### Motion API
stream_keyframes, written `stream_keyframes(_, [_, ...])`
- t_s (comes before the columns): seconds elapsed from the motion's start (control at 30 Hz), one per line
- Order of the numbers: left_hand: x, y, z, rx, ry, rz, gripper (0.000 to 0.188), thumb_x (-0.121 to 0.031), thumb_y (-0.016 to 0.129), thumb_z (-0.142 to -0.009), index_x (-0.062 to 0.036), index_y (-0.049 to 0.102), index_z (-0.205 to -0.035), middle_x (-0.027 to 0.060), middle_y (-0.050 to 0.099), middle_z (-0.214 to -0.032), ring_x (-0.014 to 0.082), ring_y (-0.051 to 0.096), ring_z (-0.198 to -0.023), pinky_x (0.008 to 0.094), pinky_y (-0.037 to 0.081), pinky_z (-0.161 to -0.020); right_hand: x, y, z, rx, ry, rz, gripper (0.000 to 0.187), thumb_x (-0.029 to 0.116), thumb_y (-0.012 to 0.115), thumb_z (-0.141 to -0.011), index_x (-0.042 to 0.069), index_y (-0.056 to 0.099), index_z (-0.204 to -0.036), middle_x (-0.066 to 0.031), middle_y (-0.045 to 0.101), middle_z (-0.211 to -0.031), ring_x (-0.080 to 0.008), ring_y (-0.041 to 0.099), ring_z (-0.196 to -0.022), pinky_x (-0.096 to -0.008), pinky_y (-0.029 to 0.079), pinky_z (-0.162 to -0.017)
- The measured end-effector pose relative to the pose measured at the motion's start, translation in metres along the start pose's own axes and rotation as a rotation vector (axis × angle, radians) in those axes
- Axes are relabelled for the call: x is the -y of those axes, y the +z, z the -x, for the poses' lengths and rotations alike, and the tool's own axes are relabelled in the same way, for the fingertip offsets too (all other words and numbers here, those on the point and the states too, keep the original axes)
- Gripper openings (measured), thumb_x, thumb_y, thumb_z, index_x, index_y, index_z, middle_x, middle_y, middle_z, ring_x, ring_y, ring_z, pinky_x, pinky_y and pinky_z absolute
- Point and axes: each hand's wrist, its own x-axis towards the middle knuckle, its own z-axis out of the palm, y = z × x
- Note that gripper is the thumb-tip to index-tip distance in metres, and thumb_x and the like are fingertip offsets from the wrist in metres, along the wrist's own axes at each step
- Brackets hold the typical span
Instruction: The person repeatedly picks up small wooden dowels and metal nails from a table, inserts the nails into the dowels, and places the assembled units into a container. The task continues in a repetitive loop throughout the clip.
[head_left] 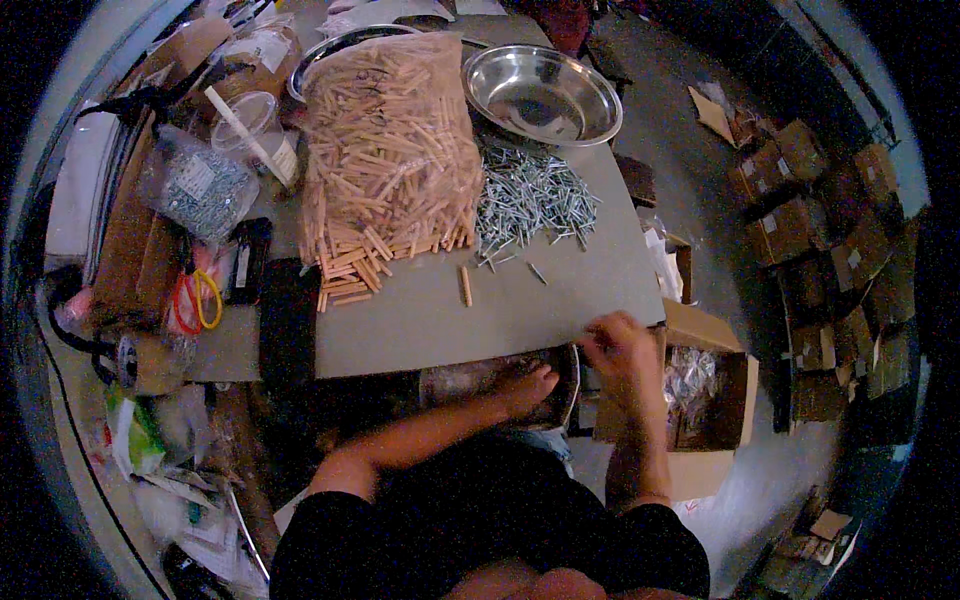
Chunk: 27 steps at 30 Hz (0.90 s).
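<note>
My left hand (528,390) reaches over a round basin (576,385) below the table's front edge. Its fingers look closed, and whatever they hold cannot be made out. By the front right corner of the table is my right hand (620,345), its fingers curled downward and smeared by motion. Beyond the hands, a large clear bag of wooden dowels (390,140) lies on the table, with loose dowels (348,270) spilling from its near end. A pile of silver screws (535,200) is to its right. One single dowel (466,285) and one single screw (537,272) lie nearer me.
A shiny metal bowl (545,95) stands behind the screws. On the left are a bag of small metal parts (203,185), a clear plastic tub (245,118) and yellow-and-red scissor-like handles (205,300). An open carton (750,400) with clear bags sits right; stacked cartons (780,225) stand beyond.
</note>
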Motion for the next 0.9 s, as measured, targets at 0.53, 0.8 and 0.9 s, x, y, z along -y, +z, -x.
stream_keyframes(0.53, [0.033, -0.029, 0.086, -0.425, 0.069, 0.586, 0.025, -0.017, 0.055, -0.086, -0.0032, 0.059, -0.107, 0.0115, 0.059, -0.11, 0.0223, 0.054, -0.102, 0.0363, 0.043, -0.09, 0.055, 0.06, -0.032, 0.203, -0.624, 0.003, 0.047, 0.016, 0.064, -0.068, 0.004, 0.057, -0.113, -0.0099, 0.053, -0.12, -0.0285, 0.052, -0.102, -0.0369, 0.044, -0.089])
stream_keyframes(0.8, [0.047, 0.012, 0.107, -0.357, -0.118, 1.269, 0.023, -0.021, 0.06, -0.087, -0.0019, 0.063, -0.099, 0.006, 0.064, -0.095, 0.0147, 0.057, -0.089, 0.03, 0.046, -0.081, 0.033, 0.045, -0.006, 0.149, -0.602, -0.165, 0.033, 0.008, 0.066, -0.067, 0.008, 0.064, -0.1, -0.0072, 0.064, -0.101, -0.026, 0.06, -0.088, -0.0339, 0.049, -0.076])
stream_keyframes(0.9, [0.019, -0.049, 0.12, -0.389, -0.094, 1.299, 0.019, -0.019, 0.063, -0.085, -0.0011, 0.066, -0.092, 0.0042, 0.065, -0.086, 0.0107, 0.057, -0.079, 0.0267, 0.047, -0.073, 0.03, 0.046, 0.003, 0.012, -0.506, -0.265, 0.031, 0.005, 0.071, -0.065, 0.007, 0.065, -0.095, -0.0084, 0.066, -0.09, -0.0259, 0.064, -0.076, -0.0324, 0.051, -0.067])
